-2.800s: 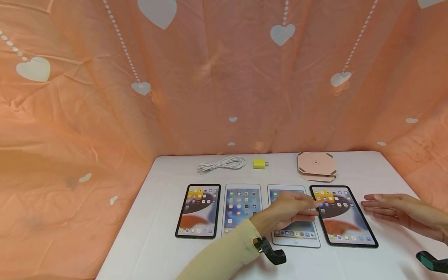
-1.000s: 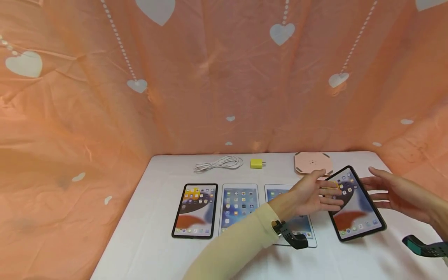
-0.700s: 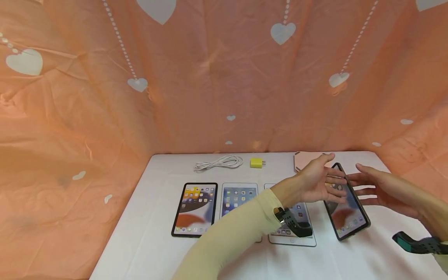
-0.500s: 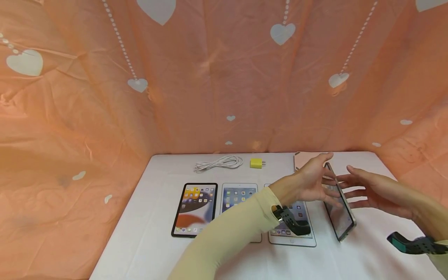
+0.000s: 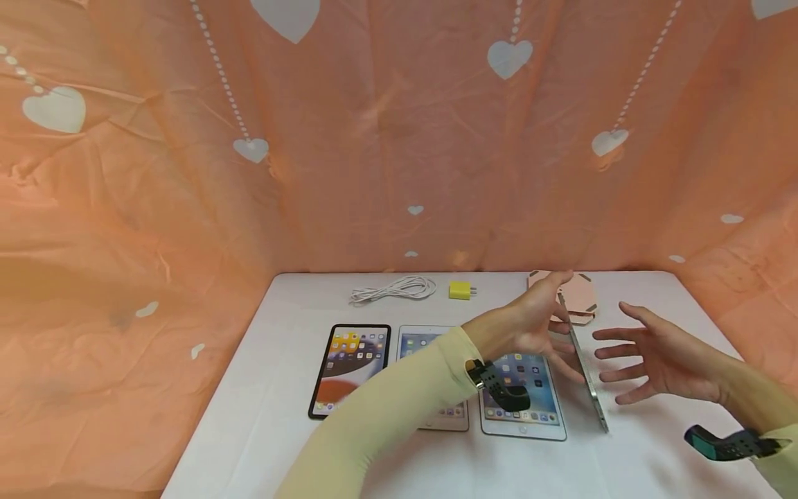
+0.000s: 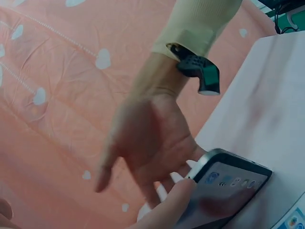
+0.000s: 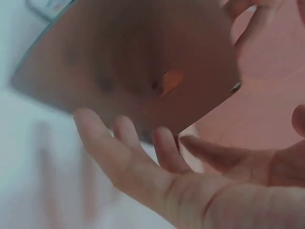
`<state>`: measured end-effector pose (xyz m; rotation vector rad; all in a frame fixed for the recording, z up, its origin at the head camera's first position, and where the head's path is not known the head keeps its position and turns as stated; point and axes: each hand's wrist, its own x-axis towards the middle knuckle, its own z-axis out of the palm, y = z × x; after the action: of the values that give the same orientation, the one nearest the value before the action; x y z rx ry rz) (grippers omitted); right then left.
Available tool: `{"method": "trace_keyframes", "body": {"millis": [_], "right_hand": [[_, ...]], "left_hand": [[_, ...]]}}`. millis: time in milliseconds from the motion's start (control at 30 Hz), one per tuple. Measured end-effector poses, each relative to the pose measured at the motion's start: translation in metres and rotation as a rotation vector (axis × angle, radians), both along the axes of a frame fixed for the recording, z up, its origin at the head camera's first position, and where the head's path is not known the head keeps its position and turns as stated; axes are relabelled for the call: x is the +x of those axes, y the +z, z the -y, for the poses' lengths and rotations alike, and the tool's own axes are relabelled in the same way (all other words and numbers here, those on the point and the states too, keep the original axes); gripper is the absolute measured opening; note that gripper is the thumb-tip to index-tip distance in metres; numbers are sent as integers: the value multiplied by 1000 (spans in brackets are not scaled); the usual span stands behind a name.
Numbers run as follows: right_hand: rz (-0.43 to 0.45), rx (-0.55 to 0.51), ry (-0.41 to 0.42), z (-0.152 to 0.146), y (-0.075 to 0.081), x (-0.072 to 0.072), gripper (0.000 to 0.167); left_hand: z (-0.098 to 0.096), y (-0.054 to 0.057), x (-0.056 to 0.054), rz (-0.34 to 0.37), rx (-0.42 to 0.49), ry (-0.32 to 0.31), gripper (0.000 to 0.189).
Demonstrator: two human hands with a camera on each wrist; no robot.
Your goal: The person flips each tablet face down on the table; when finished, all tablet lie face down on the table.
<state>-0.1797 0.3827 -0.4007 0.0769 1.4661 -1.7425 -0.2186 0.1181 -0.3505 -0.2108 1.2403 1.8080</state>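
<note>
A dark-edged tablet stands on edge, seen almost side-on in the head view. My left hand holds it from the screen side, thumb up by the top end and the other fingers against the screen. In the left wrist view a left digit lies at the top corner of the tablet. My right hand is to the right with fingers spread, a small gap from the tablet's back in the head view. The right wrist view shows the grey back of the tablet above the right fingers.
Left of the hands lie a black-framed tablet and two white-framed tablets, the nearer one beside the left wrist. Behind are a coiled white cable, a yellow charger plug and a pink stand, partly hidden. Orange curtain surrounds the white table.
The tablet at the right has been lifted off the table and turned from face up to edge-on, shifting left. My right hand has drawn off its back and spread its fingers.
</note>
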Motion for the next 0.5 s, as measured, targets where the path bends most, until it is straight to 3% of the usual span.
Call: {"method": "trace_keyframes", "body": {"millis": [167,500], "right_hand": [[-2,219,-107,0,-17,1,109],[6,290,-174,5,-29,0,116]], "left_hand": [[7,-5,-2,14,-38,37,97],[9,-26,-2,-71,-118,8,92]]}}
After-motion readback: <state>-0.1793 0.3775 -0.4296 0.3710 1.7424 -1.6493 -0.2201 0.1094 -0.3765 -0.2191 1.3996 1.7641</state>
